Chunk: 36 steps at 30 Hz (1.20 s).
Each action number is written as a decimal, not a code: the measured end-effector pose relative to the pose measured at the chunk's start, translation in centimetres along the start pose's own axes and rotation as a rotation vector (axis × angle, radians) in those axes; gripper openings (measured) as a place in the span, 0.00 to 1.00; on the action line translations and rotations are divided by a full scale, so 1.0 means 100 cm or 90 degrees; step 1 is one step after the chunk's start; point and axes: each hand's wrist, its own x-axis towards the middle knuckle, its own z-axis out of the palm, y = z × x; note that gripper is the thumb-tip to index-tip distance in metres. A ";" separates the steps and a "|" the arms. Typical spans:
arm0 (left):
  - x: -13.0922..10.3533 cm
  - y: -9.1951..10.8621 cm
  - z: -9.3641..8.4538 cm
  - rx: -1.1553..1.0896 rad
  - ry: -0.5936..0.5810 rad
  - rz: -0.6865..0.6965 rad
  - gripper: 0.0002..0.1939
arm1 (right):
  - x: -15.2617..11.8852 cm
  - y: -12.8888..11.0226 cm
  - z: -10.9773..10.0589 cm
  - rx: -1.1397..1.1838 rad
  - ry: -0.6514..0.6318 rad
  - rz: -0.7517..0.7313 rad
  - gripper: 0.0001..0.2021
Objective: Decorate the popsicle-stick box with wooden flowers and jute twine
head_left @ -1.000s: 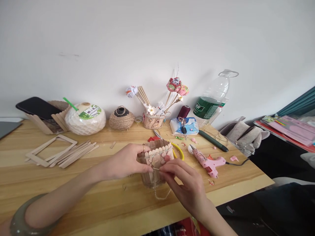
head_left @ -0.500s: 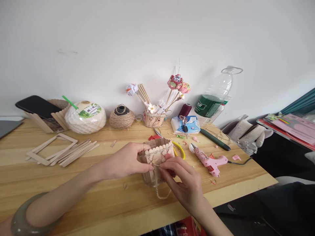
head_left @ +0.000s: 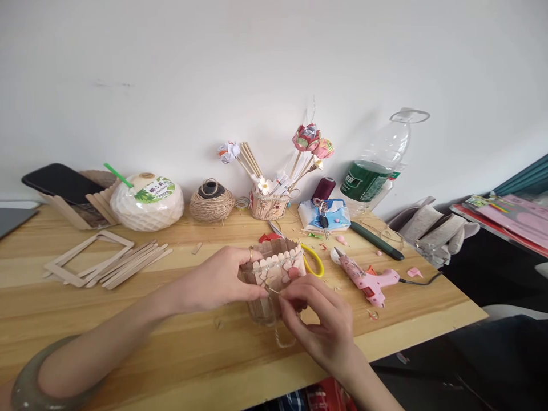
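String that hung down the front of the stick cup is now mostly behind the right hand, with a little loop showing under the cup. The stick cup is on the table, between the two hands, low in the middle of the view. The left hand grips it from 9 o'clock, thumb on the front. The right hand, at 4 o'clock, has its thumb and finger pinched shut on a thin pale bit at the cup's front.

Going around from the cup, the yellow scissors are near at 2 o'clock, with the big bottle farther off that way. The pink glue gun lies at 3 o'clock. Flat sticks lie at 9 o'clock, the white coconut sits at 10, and the ball of twine sits at 11. Right at 12 o'clock stands the flower pot.
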 end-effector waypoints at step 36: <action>0.001 -0.002 -0.002 0.010 -0.012 -0.005 0.15 | -0.002 -0.009 0.005 -0.021 0.038 0.057 0.08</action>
